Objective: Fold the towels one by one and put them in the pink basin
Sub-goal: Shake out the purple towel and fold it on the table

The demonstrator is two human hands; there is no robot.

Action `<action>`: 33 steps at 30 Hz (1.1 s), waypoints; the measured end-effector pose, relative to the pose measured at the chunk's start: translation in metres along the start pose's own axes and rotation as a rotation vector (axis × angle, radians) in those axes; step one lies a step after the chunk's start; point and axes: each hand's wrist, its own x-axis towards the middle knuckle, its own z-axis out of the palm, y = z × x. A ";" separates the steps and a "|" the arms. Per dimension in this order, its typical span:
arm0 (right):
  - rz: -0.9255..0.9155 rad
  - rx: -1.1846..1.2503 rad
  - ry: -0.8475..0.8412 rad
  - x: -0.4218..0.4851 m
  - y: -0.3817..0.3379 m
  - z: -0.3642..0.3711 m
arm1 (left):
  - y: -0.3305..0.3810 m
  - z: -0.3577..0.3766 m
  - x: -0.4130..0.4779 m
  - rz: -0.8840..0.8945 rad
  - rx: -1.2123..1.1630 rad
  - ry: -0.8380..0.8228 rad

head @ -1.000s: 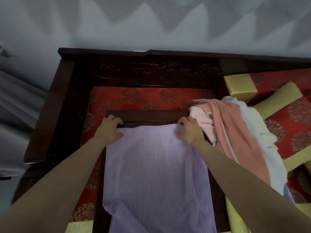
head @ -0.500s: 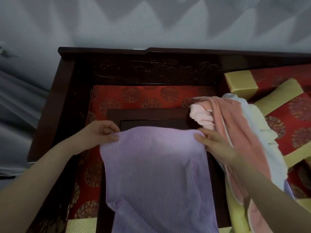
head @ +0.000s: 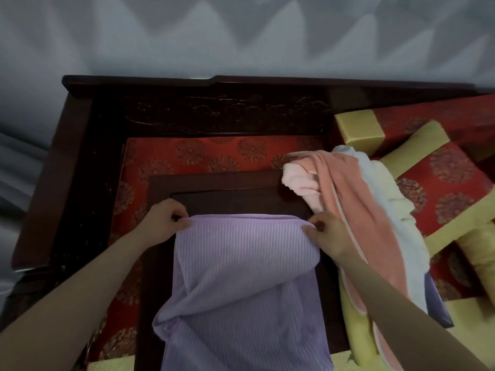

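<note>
Towel (head: pixel 241 277) nearer on dark tray (head: pixel 214 183); grey wall (head: pixel 241 36)

Two bare forearms reach forward and angle toward each other. The left hand (head: pixel 167 219) is knuckles up with its fingers curled, pinching a top corner of the purple towel (head: pixel 241 269). The right hand (head: pixel 328 231), level with the left and well apart from it, pinches the opposite corner.
</note>
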 end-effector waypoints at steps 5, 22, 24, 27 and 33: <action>-0.012 -0.033 0.020 0.021 -0.006 0.015 | -0.012 0.005 0.017 -0.076 0.029 -0.007; -0.143 0.408 0.075 0.057 -0.104 -0.103 | 0.081 -0.105 -0.006 0.137 -0.184 0.045; -0.183 0.448 0.050 0.069 -0.129 -0.129 | 0.107 -0.137 -0.009 0.314 -0.025 0.137; -0.332 0.377 0.072 0.082 -0.163 -0.166 | 0.147 -0.191 -0.020 0.425 0.014 0.375; -0.533 0.377 0.181 0.082 -0.213 -0.207 | 0.179 -0.234 -0.039 0.459 -0.098 0.571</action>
